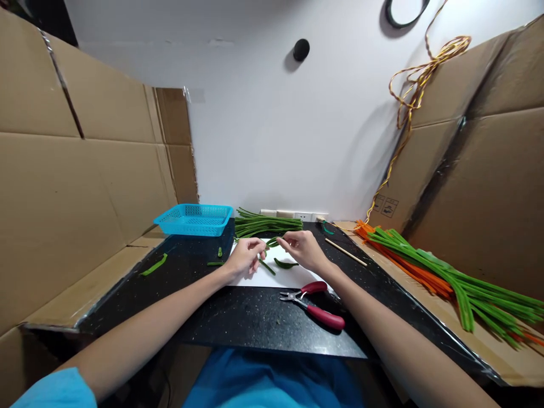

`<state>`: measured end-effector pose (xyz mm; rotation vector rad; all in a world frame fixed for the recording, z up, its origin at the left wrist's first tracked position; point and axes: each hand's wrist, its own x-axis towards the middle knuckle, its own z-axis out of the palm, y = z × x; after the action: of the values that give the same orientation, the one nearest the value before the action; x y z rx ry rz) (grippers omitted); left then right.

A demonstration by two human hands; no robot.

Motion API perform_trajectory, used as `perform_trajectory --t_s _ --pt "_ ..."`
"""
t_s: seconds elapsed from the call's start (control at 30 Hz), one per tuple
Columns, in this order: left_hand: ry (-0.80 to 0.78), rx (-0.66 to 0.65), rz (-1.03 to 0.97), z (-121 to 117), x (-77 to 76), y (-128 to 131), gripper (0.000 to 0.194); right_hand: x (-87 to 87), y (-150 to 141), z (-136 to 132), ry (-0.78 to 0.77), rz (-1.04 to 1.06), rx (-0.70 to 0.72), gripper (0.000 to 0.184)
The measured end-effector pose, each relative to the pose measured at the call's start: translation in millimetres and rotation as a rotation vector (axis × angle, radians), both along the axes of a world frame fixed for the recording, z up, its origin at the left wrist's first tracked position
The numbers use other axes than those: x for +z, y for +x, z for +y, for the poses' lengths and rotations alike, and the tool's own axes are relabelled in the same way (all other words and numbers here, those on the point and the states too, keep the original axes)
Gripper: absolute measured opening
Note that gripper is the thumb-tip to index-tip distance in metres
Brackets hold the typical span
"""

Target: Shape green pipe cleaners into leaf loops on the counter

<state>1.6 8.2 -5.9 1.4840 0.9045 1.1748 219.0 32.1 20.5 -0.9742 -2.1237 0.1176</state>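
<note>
Over the white sheet (284, 277), my left hand (244, 256) and my right hand (305, 249) face each other, a short gap apart. Between them is a bent green pipe cleaner (272, 242), pinched by the fingertips of both. Part of it is hidden behind my left fingers. Below, a straight green piece (267, 267) lies at a slant near my left fingertips. A curved, leaf-shaped green piece (285, 264) rests on the sheet under my right hand. Red-handled pliers (312, 300) lie with jaws apart near my right forearm.
A blue plastic basket (193, 220) stands back left, beside a bundle of green pipe cleaners (267, 222). Green scraps (154, 265) lie on the black tabletop (238, 317). A wooden stick (345, 252) and green and orange pipe cleaners (446, 277) are at right. Cardboard walls (97, 181) flank the table.
</note>
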Motion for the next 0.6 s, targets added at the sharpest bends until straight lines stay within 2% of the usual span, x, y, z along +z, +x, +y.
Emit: perform_trajectory --t_s 0.1,0.2,0.33,0.6 --pt "0.12 0.045 0.062 -1.9 -1.0 0.4 0.043 0.5 -1.4 -3.0 0.044 0.012 0.021 0.039" --pt "0.227 0.061 0.151 -3.9 -0.2 -0.9 0.04 1.0 -3.2 -5.2 -0.005 0.085 0.107 0.023" --pt "0.321 0.043 0.237 -7.5 2.9 -1.4 0.034 -0.1 -8.8 -8.1 -0.066 0.119 0.229 0.021" --pt "0.342 0.002 0.323 -7.0 0.3 -1.4 0.041 -3.8 -18.5 -12.8 -0.051 0.198 0.185 0.018"
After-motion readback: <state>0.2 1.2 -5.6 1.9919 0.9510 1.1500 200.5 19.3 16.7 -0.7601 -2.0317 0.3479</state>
